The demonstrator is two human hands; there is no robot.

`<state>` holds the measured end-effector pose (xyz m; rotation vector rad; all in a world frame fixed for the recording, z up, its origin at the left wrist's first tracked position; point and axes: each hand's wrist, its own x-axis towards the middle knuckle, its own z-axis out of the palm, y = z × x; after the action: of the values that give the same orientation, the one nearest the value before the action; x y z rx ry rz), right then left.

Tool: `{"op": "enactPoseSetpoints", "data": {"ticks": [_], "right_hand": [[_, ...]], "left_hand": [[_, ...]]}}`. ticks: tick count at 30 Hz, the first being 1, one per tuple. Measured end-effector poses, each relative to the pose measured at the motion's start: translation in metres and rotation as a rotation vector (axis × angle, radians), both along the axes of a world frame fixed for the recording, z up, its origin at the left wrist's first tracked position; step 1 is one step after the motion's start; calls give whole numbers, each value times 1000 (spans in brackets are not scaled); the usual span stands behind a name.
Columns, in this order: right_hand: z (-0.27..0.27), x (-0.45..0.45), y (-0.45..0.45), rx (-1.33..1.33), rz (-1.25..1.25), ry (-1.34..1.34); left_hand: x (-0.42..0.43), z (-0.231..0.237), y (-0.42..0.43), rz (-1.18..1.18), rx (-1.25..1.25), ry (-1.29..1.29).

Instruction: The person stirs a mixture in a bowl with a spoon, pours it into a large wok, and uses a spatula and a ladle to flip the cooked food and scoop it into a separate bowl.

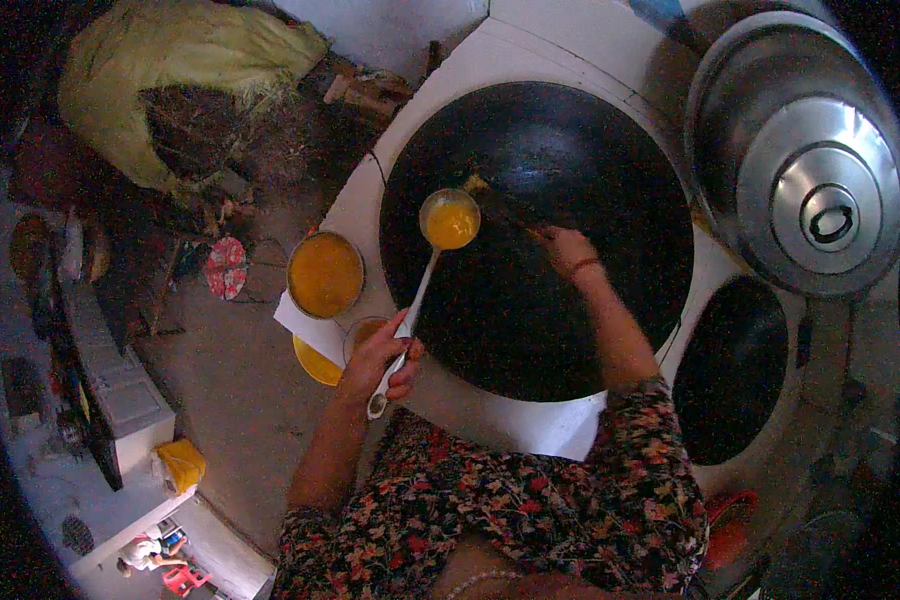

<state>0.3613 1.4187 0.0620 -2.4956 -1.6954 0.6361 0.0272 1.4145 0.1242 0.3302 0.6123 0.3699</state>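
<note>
My left hand (381, 360) is closed round the pale handle of a ladle (450, 219), whose bowl holds yellow-orange liquid above the left part of a large dark wok (525, 315). Over the wok, my right hand (568, 251) grips the thin handle of a brush-like tool; its yellowish tip (477, 184) is just beyond the ladle's bowl, near the wok's surface. A round metal bowl (325, 274) full of orange-yellow liquid stands left of the wok. Partly behind my left hand is a clear round container (361, 334), with a yellow rim (316, 363) below it.
Large metal lids (832, 172) lean at the right, above a smaller dark pan (731, 375). A yellow-green sack (187, 45) with dry brush lies at the upper left. A red-patterned round seat (225, 268) stands on the floor. A person (147, 552) is at the lower left.
</note>
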Motion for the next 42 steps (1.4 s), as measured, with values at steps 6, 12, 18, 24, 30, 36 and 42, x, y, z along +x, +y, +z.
{"op": "enactPoseSetpoints", "data": {"ticks": [6,12,18,24,30,36,42], "right_hand": [[39,17,-103,-279,371,62],[-25,-55,-31,18,75,163],[-18,-40,-25,25,217,340],[-81,-73,-17,430,-20,405],[-58,-24,-2,50,-62,314],[-6,82,-81,-177,-72,-125],[-59,101,-64,34,-92,76]], "left_hand": [[-3,2,4,1,107,-10],[-5,18,7,-30,102,-29],[-2,56,10,-5,147,173],[3,51,12,-2,89,156],[-6,24,2,15,35,97],[-3,4,6,-57,42,107],[3,-6,8,-129,-81,179]]}}
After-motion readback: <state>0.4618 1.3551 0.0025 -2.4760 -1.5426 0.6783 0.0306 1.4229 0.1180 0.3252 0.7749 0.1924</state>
